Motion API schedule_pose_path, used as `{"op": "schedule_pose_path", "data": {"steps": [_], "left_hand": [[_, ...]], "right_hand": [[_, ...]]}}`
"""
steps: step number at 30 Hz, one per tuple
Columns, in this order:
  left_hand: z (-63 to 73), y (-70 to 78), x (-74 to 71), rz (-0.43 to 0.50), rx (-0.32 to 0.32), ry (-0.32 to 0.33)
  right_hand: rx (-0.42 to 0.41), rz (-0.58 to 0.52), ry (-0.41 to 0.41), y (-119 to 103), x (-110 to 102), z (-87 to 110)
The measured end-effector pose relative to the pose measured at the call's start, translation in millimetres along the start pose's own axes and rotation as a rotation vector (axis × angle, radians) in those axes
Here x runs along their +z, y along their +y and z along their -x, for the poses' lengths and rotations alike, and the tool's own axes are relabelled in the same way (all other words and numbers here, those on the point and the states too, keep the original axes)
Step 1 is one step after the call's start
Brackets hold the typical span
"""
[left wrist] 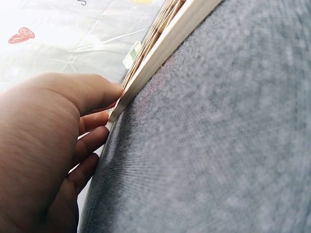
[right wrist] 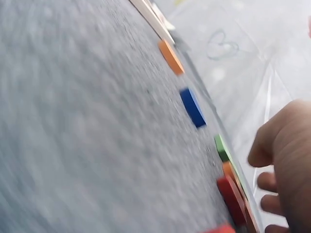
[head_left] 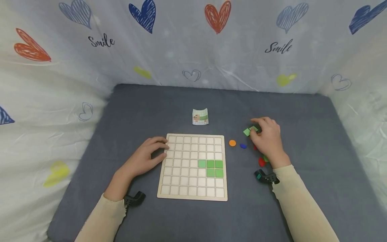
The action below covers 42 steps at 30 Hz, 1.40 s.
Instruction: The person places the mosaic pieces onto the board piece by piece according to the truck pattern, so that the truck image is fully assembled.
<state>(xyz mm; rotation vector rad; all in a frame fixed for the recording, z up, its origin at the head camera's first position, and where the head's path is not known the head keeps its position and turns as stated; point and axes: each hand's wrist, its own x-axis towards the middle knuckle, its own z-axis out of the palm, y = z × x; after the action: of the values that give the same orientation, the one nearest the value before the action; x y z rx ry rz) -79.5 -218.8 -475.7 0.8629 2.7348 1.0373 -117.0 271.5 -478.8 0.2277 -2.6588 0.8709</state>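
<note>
A light wooden grid board (head_left: pixel 180 163) lies flat on the dark table, with several green squares (head_left: pixel 210 164) set in cells at its right side. My left hand (head_left: pixel 146 154) rests its fingertips against the board's left edge, fingers loosely bent. In the left wrist view, the thumb (left wrist: pixel 104 92) touches the side of the wooden frame. On the right, my right hand (head_left: pixel 267 137) hovers over a small group of pieces, thumb and index finger apart around light green tiles (head_left: pixel 247 132). Nothing shows between the right fingers in the right wrist view.
An orange disc (head_left: pixel 232 143) and a blue piece (head_left: pixel 243 146) lie between board and right hand. Red pieces (head_left: pixel 261 162) and a green one sit partly under the right wrist. A small picture card (head_left: pixel 200 117) lies beyond the board. White printed cloth (head_left: pixel 169 50) hangs behind the table.
</note>
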Motion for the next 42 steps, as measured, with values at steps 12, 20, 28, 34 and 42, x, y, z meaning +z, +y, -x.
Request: {"op": "schedule_pose_path", "data": {"steps": [12, 20, 28, 34, 42], "left_hand": [[3.3, -2.9, 1.5, -0.011, 0.014, 0.01], [2.8, -1.2, 0.1, 0.002, -0.009, -0.004], [2.6, -2.1, 0.6, 0.004, -0.018, -0.014], [-0.1, -2.9, -1.2, -0.002, -0.013, -0.009], [0.7, -2.7, -1.0, 0.001, -0.006, -0.009]], "right_hand": [[0.091, 0.066, -0.1, 5.0, -1.9, 3.0], [0.067, 0.053, -0.053, 8.1, 0.2, 2.0], [0.018, 0.017, -0.145, 4.5, 0.7, 4.2], [-0.009, 0.015, -0.145, 3.6, 0.1, -0.6], [-0.019, -0.033, -0.162, 4.2, 0.9, -0.1]]}}
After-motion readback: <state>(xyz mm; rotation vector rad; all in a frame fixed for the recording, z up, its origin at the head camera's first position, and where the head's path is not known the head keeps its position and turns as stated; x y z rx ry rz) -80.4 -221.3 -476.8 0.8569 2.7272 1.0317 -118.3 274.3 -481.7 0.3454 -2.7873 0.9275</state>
